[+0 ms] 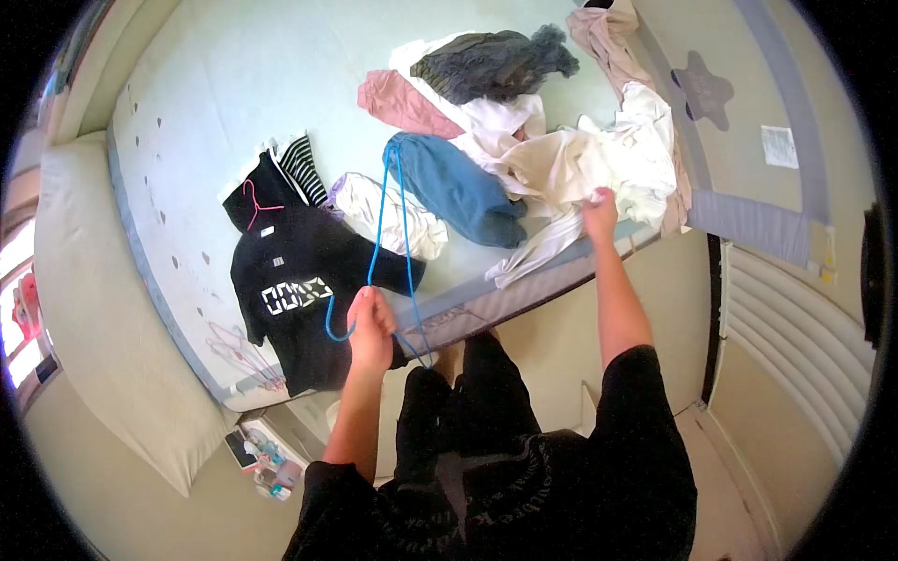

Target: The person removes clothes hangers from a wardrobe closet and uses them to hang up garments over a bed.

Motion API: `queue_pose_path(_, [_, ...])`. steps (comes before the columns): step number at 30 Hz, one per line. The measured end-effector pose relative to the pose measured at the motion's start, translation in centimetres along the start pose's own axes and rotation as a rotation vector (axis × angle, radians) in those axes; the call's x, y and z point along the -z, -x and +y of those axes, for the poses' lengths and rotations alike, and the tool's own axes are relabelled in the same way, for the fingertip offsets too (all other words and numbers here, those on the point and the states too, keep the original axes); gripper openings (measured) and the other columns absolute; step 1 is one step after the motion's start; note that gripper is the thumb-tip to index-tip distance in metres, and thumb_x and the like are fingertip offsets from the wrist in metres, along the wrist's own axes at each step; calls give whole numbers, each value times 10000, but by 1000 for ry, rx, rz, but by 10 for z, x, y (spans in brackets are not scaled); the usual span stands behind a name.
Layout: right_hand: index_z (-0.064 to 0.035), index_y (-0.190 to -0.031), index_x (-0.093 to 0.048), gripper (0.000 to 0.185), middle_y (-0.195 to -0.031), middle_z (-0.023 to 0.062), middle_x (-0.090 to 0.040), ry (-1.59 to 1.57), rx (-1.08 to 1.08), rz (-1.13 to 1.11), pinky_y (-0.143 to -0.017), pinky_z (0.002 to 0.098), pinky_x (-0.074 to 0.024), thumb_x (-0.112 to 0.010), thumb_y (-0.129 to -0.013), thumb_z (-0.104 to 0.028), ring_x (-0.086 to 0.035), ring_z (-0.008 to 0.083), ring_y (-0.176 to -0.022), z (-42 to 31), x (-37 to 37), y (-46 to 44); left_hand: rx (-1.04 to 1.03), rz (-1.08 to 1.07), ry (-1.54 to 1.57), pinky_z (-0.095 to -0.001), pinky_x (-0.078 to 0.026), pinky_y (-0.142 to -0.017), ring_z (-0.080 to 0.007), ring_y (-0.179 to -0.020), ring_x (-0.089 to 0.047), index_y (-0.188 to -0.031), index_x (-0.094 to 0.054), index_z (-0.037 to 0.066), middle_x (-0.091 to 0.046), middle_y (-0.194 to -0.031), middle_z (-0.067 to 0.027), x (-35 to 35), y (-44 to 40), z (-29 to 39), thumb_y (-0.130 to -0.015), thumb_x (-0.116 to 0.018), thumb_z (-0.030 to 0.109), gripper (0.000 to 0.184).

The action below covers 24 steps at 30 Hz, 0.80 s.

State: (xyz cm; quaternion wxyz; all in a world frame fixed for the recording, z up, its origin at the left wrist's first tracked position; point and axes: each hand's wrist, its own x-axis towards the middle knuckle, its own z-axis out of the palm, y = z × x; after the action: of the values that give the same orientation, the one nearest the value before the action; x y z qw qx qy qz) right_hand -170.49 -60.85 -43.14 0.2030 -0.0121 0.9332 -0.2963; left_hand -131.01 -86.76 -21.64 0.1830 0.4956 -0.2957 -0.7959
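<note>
My left hand (371, 329) is closed around the neck of a thin blue clothes hanger (377, 243). Its hook points left, and its long bar crosses in front of the bed. One end of the hanger overlaps blue trousers (454, 187); I cannot tell whether they touch. My right hand (600, 217) has its fingers closed on the lower edge of a cream-white garment (552, 166), part of a crumpled heap. Below the left hand's side lies a black T-shirt (299, 271) with white printing, a pink hanger (253, 208) on it.
On the bed (224, 75) are a dark grey ruffled garment (486, 65), a pink one (402, 101), a white bundle (383, 210) and a striped piece (299, 168). More hangers (245, 355) lie at the near left corner. A padded rail (524, 297) edges the bed.
</note>
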Motion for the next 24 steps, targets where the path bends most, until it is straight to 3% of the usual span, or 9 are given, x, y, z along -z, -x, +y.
queue_pose_path(3, [-10,-1245,-647,422,-1112,188,-691,-315,-91,153,-920,379,-491,-731,-855,-148,-668,301,-1014,-29,0,30,-1,10,-9,-253,-210,-462,-74,-510,-268,-826,-475,118,-286,-619,49,-2,2,3,-1050,-497,300,290])
queue_pose_path(5, [14,-1252,-637,405,-1143,156,-697,-641,-145,61,-903,358,-487,-716,-891,-151,-660,257,-1029,-51,6,51,-11,28,-7,-255,-220,-468,-76,-516,-279,-832,-481,119,-291,-621,48,-3,7,7,-1050,-499,302,285])
queue_pose_path(10, [42,-1316,-583,409,-1242,147,-669,-480,220,-100,-979,321,-457,-645,-947,-123,-617,203,-1137,-123,49,133,-81,14,-40,-249,-253,-491,-81,-535,-323,-909,-483,120,-382,-657,23,-1,27,27,-1058,-479,303,236])
queue_pose_path(13, [35,-1360,-542,445,-1300,137,-639,-729,309,-102,-1009,320,-443,-631,-951,-115,-596,203,-1187,-169,74,184,-165,-4,-87,-239,-267,-496,-82,-544,-361,-963,-489,122,-446,-699,3,-3,43,46,-1066,-462,296,204])
queue_pose_path(16, [49,-1354,-531,417,-1295,143,-629,-1080,254,-417,-1003,323,-458,-549,-957,-79,-608,225,-1170,-208,104,224,-264,-37,-169,-225,-318,-506,-86,-571,-454,-1019,-487,118,-611,-859,-48,-9,62,71,-1069,-449,284,178])
queue_pose_path(19, [67,-1318,-538,408,-1269,158,-631,-1123,216,-571,-966,349,-497,-510,-958,-124,-620,237,-1147,-264,132,273,-366,-118,-334,-223,-390,-549,-92,-776,-575,-1061,-471,97,-628,-1101,-103,-3,79,92,-1012,-556,139,107])
queue_pose_path(21, [66,-1330,-516,451,-1290,163,-616,-1079,246,-673,-972,373,-511,-549,-976,-211,-618,256,-1168,-289,142,304,-515,-167,-507,-227,-435,-590,-108,-962,-587,-1074,-439,93,-579,-1229,-109,-5,92,102,-908,-690,52,304])
queue_pose_path(22, [75,-1312,-541,427,-1248,168,-636,-1082,208,-691,-933,349,-509,-496,-950,-146,-625,228,-1131,-306,148,321,-558,-143,-596,-222,-458,-614,-122,-1045,-571,-1088,-401,101,-540,-1292,-107,-3,101,108,-810,-790,32,484])
queue_pose_path(24, [74,-1330,-526,446,-1261,166,-630,-1131,234,-793,-936,354,-509,-493,-961,-175,-622,234,-1140,-337,161,351,-703,-178,-616,-205,-457,-620,-114,-1062,-562,-1099,-377,115,-526,-1287,-104,-1,112,114,-769,-836,77,566])
